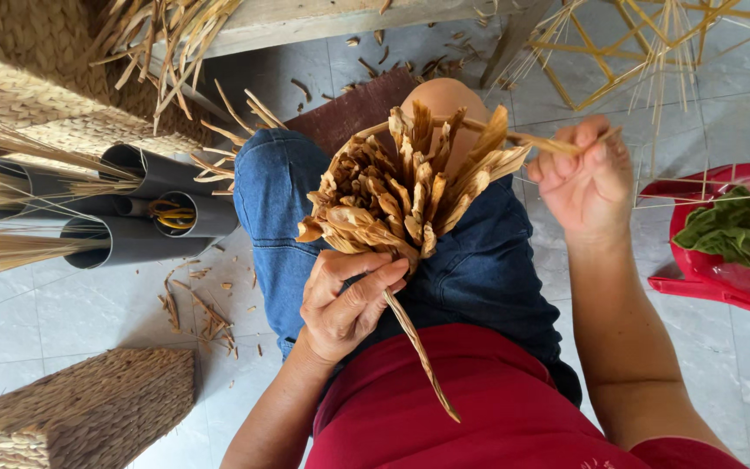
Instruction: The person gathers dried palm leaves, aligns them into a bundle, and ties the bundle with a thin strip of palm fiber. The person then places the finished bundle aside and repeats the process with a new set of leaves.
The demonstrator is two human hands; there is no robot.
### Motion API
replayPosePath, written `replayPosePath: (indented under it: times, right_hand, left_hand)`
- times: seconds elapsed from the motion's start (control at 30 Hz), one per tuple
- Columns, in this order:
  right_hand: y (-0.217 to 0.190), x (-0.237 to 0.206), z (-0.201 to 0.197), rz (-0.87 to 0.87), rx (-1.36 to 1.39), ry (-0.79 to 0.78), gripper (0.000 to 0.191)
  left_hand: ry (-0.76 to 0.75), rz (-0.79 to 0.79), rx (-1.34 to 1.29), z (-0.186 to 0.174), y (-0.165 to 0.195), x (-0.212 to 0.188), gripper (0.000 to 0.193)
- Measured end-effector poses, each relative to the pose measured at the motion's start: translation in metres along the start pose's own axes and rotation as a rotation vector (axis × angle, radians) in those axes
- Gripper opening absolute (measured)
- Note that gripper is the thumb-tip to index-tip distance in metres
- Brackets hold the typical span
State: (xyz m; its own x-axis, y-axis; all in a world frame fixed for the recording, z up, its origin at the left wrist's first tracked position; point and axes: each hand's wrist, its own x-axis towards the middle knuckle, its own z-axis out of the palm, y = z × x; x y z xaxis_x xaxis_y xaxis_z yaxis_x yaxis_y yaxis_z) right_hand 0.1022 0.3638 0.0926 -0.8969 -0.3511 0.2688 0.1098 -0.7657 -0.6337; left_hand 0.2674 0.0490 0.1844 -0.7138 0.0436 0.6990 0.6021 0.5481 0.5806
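Floor: pale grey tiles (71, 313), littered with short dry leaf scraps (206, 317). A wooden bench edge (305, 17) runs along the top of the view.

Count: four grey pipes (145, 239) lying bundled at left, dry straw stalks (10, 247) poking from them; two woven baskets, one at upper left (28, 78), one at lower left (88, 408); one red plastic stool (740, 278) at right with one green cloth (726, 230) on it; one frame of thin yellow sticks (644, 43) at upper right.

Person seated, blue jeans (479, 269), red shirt (470, 408). One bundle of dried leaf strips (401, 195) rests over the lap. Left hand (349, 300) closed around the bundle's lower end, a twisted tail hanging below it. Right hand (588, 178) closed in a fist, pinching one strip (531, 139) drawn out sideways from the bundle's top.
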Motion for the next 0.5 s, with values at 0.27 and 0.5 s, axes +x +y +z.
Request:
replayPosePath:
  times: [0.27,0.5]
  right_hand:
    - [-0.016,-0.04,0.077,-0.115,-0.221,-0.157,0.019]
    - [0.002,-0.025,0.159,-0.266,-0.952,-0.508,0.03]
  left_hand:
    - [-0.039,0.018,-0.011,0.004,0.006,0.007,0.041]
    - [-0.126,0.057,-0.165,-0.001,0.005,0.013,0.051]
